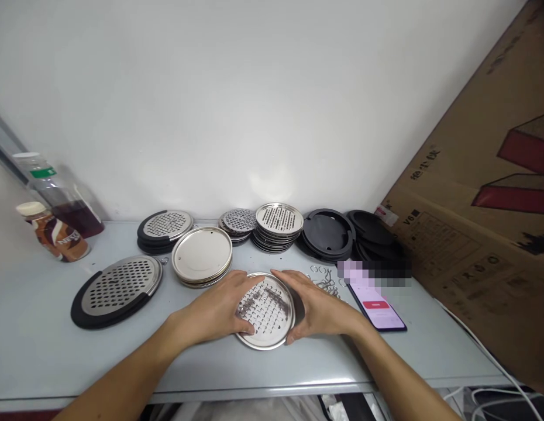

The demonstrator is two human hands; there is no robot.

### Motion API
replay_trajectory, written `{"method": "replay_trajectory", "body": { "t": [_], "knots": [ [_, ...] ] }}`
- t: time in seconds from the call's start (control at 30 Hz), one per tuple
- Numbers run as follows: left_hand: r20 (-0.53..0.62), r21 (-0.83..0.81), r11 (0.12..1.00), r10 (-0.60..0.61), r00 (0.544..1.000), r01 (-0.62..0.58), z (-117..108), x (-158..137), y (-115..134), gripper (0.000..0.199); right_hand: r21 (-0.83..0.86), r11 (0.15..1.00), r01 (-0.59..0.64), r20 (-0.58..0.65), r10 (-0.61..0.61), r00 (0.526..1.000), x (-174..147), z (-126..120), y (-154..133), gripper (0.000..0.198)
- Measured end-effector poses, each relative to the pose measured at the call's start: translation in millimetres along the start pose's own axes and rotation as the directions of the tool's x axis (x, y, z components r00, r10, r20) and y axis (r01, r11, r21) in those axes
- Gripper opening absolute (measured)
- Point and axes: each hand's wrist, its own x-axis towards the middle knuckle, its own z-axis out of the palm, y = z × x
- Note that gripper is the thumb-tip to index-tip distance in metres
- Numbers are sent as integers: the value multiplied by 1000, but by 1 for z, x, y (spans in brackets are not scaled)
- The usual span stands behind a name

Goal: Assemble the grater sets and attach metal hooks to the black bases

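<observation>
A round metal grater plate with rows of raised holes is held near the table's front edge. My left hand grips its left rim, the thumb lying on the face. Around the right rim curls my right hand, fingers at the far side and thumb at the near side. Left of my hands lies a finished-looking round grater with a black rim holder. Behind my left hand stands a stack of plain metal discs. Small metal rings and chains are scattered beyond my right hand, partly hidden by it.
Along the wall stand black-rimmed graters, fine grater plates, slotted plates and black plastic rings. A phone lies right, before a large cardboard box. Two bottles, one brown-labelled, one clear, stand far left.
</observation>
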Motion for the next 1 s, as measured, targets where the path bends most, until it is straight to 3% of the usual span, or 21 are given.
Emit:
{"method": "replay_trajectory", "body": {
  "t": [0.47,0.6,0.77,0.9,1.0],
  "knots": [
    [50,-54,999,6,999,-3,-2,-5,-4,83,-50,999,-14,87,18,996,-1,-2,-1,125],
    [61,-76,997,28,998,-23,-9,-3,-4,71,-50,999,9,81,-5,997,-2,-2,3,126],
    [-182,99,994,67,981,-50,-22,23,-2,49,-47,998,44,50,-42,998,-2,-1,6,123],
    [-379,303,952,164,911,-45,-31,65,-6,39,-54,997,50,40,-48,998,-3,-2,5,121],
    [-443,392,919,231,867,-44,-35,96,-13,29,-55,997,57,44,-55,998,-3,-3,4,123]
  ]
}}
